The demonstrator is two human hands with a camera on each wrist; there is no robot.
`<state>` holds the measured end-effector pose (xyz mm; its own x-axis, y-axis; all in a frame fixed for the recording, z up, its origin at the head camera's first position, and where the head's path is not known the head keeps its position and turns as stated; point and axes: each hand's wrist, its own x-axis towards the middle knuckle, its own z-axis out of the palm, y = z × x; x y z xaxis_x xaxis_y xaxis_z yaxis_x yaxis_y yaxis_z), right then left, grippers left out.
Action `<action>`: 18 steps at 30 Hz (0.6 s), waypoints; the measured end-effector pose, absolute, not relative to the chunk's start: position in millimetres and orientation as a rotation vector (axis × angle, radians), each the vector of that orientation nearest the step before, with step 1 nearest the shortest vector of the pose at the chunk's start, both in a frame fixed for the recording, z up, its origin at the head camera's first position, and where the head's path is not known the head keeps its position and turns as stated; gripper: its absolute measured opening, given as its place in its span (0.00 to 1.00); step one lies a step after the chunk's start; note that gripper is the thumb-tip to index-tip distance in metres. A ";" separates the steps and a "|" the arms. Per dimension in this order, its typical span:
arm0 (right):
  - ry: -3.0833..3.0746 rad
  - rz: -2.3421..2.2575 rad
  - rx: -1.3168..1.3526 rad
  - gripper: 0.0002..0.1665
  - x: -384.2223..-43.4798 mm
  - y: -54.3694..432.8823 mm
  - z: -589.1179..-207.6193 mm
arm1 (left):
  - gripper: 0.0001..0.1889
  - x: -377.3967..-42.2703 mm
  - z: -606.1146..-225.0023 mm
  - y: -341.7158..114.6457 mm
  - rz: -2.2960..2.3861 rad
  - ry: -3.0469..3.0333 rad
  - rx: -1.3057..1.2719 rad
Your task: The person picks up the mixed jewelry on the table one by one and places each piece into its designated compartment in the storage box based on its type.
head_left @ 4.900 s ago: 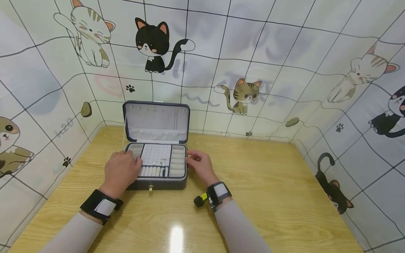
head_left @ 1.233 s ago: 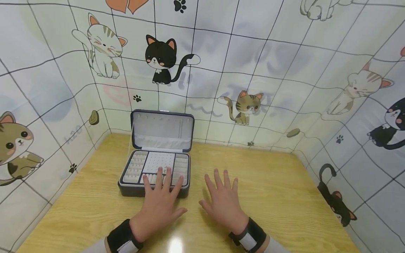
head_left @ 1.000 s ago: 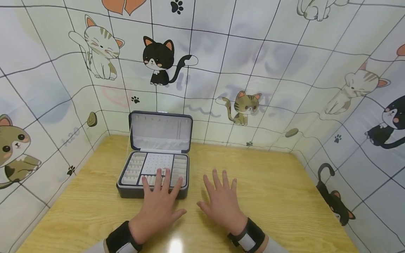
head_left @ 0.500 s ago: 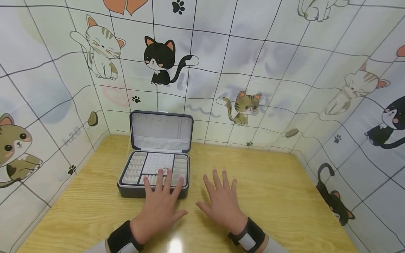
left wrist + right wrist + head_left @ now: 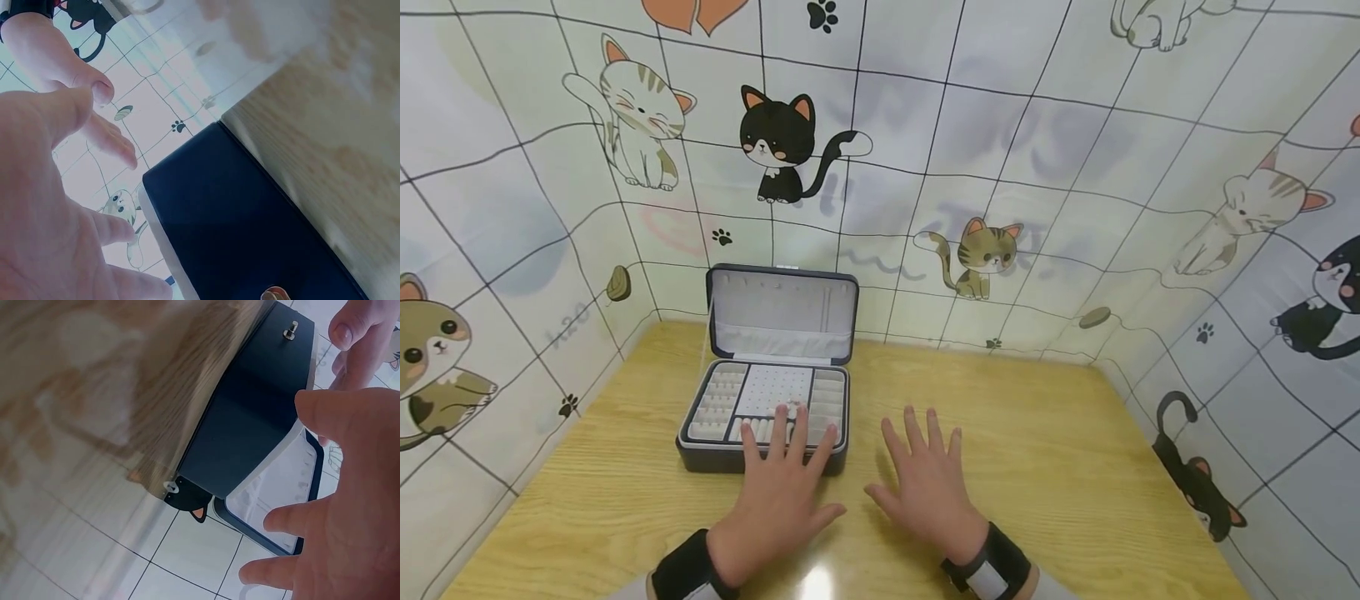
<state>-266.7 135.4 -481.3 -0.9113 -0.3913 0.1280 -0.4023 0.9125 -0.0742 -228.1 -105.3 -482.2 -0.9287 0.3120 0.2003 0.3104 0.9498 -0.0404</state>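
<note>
A dark jewelry box [image 5: 715, 457] stands on the table with its lid [image 5: 781, 312] raised, showing a pale lining. Inside are ring rolls, a dotted white panel [image 5: 775, 387] and side compartments; small earrings [image 5: 793, 407] sit low on the panel, partly behind fingers. My left hand [image 5: 778, 508] spreads its straight fingers over the front of the box, holding nothing; whether it touches cannot be told. To the right of the box, my right hand [image 5: 928, 492] is also spread, palm down, and holds nothing. The right wrist view shows the metal clasp [image 5: 290, 330] on the box front.
The wooden table [image 5: 1000, 417] extends right of the box to a cat-printed cloth wall [image 5: 1060, 217] behind and at both sides. The raised lid stands close to the back wall. A black strap [image 5: 692, 567] circles the left wrist.
About five seconds ago both hands were at the box's left and right sides. They have since drawn back toward the front and spread flat. Over the last second they hardly move.
</note>
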 end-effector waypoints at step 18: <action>-2.838 0.389 0.513 0.47 -328.3 99.3 -492.4 | 0.55 -262.5 -471.9 -127.7 -0.110 -2.840 -0.344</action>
